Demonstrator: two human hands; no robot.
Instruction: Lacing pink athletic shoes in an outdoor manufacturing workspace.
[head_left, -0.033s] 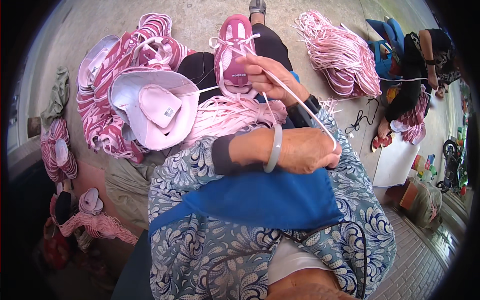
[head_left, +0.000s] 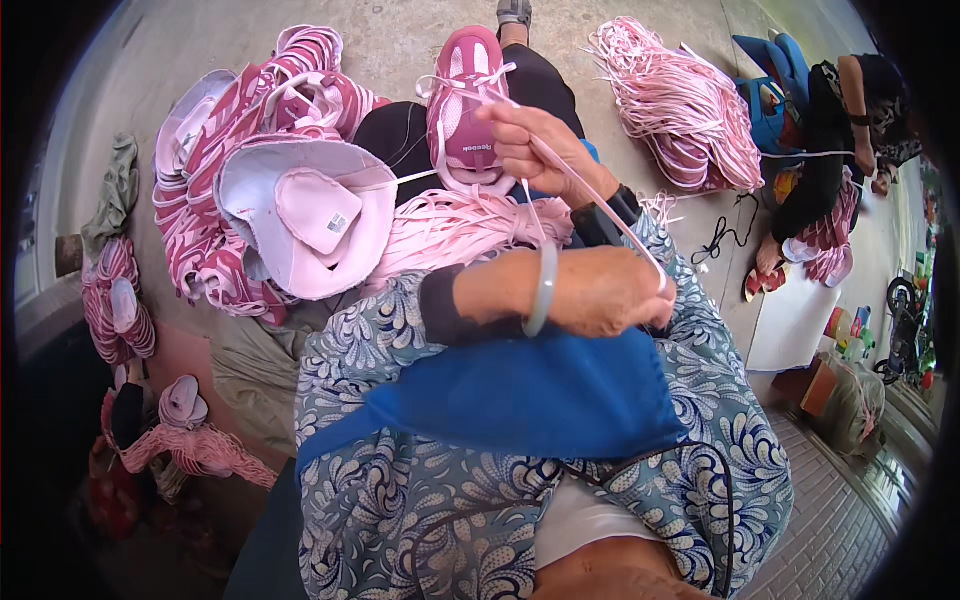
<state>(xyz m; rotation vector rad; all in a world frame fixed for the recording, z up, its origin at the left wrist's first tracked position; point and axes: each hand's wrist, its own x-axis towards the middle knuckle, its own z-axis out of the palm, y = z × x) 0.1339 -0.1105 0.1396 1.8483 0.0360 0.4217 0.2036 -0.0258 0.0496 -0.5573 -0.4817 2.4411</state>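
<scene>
head view: left hand closed around pink lace, right hand half-curled along it (its grip unclear), presumably for tension; pink shoe just beyond right fingertips, toe away, likely for reach.

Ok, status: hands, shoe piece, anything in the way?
Left hand closed on pale lace. Right hand, grip unclear, at right edge of pink shoe upper. Lace bundle close below upper; nothing seen blocking the stretched lace.

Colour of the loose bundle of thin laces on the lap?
Pale pink: the bundle of laces shows best in the head view.
</scene>
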